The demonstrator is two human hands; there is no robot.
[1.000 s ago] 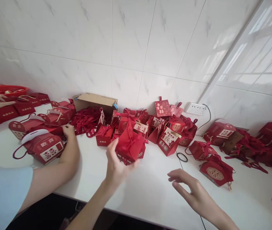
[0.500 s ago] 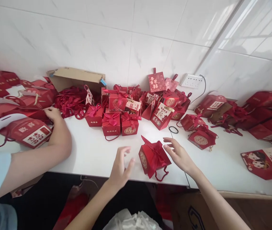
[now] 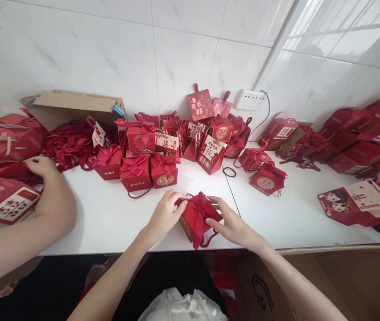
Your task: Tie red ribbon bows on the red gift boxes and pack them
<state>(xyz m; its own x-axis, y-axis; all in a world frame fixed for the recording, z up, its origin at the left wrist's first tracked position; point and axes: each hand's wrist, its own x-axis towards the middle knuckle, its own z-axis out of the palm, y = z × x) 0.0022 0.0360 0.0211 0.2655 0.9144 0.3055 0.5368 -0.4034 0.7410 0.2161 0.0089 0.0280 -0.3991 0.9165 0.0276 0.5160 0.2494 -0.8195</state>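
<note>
A small red gift box with a gold round emblem sits near the table's front edge. A wide red ribbon is tied in a bow on its top, one tail hanging down the front. My left hand is at the box's left upper corner, thumb and fingertips pinched on the ribbon's end. On the right side my right hand is curled round the box, thumb in front and fingers behind, close to the bow. A red cord handle droops at the front right.
Several bowed gift boxes stand behind, with more boxes to the right. A cardboard carton and heaped red ribbons lie back left. Another person's arm reaches in from the left. A black hair tie lies mid-table.
Both my hands have closed in on the gift box from either side, the left now pinching the ribbon. The view has shifted to the right.
</note>
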